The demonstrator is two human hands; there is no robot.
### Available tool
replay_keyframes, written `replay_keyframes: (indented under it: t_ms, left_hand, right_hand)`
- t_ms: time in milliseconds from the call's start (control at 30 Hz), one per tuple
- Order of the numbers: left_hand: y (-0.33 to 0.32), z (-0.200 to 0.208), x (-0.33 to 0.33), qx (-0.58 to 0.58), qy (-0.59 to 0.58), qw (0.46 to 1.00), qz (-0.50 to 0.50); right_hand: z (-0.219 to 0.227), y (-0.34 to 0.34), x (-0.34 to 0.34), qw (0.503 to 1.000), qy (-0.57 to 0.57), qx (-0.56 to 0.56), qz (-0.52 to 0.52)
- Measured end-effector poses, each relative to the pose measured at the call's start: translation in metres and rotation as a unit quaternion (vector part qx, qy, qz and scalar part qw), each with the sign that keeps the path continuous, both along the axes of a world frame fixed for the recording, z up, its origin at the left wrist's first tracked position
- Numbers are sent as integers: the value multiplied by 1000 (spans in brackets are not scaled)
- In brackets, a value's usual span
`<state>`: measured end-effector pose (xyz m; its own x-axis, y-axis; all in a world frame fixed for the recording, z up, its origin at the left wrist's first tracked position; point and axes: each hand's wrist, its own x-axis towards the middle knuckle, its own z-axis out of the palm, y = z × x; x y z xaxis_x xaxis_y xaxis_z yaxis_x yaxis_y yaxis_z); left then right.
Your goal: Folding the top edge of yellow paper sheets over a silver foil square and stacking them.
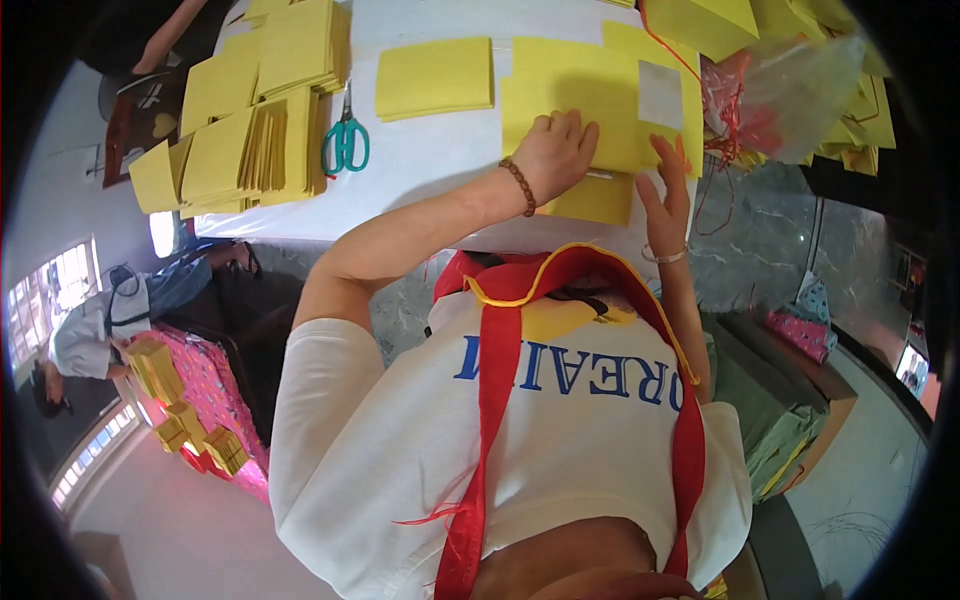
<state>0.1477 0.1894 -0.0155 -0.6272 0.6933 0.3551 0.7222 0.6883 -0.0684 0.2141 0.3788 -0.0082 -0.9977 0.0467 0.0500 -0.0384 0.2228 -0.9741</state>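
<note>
My left hand (557,155) rests palm down on the yellow paper (540,75), its fingers lying flat over it. Beside the right edge of that paper, my right hand (667,203) is held with thumb and fingers apart, holding nothing that I can see. Below my left hand, a lower piece of yellow paper (600,203) reaches toward the table's near edge. A white rectangle (660,95) shows on the yellow paper, above my right hand. To the left lie a neat yellow paper stack (435,78) and scissors with teal handles (346,146).
Piles of folded yellow paper (290,50) crowd the left of the white-covered table (430,190). Off its right edge is a clear plastic bag (800,90) with red strings. Another person's arm (170,38) shows at upper left; a person (85,335) is farther left beside a pink-covered surface (210,385).
</note>
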Motion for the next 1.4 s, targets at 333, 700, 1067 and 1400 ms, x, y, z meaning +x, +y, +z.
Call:
replay_keyframes:
  t_ms: [333, 700, 1067, 1400]
  left_hand:
    - [-130, 35, -69, 151, 8, 987, 47]
    - [-157, -18, -74, 15, -17, 997, 78]
    - [-158, -55, -62, -31, -139, 981, 134]
    - [-167, -46, -73, -64, -188, 972, 127]
  right_hand:
    - [-14, -2, 24, 996, 5, 71, -62]
    - [-22, -4, 24, 995, -11, 80, -64]
    - [-28, -1, 22, 996, -14, 59, -70]
    - [-13, 0, 8, 985, 67, 151, -53]
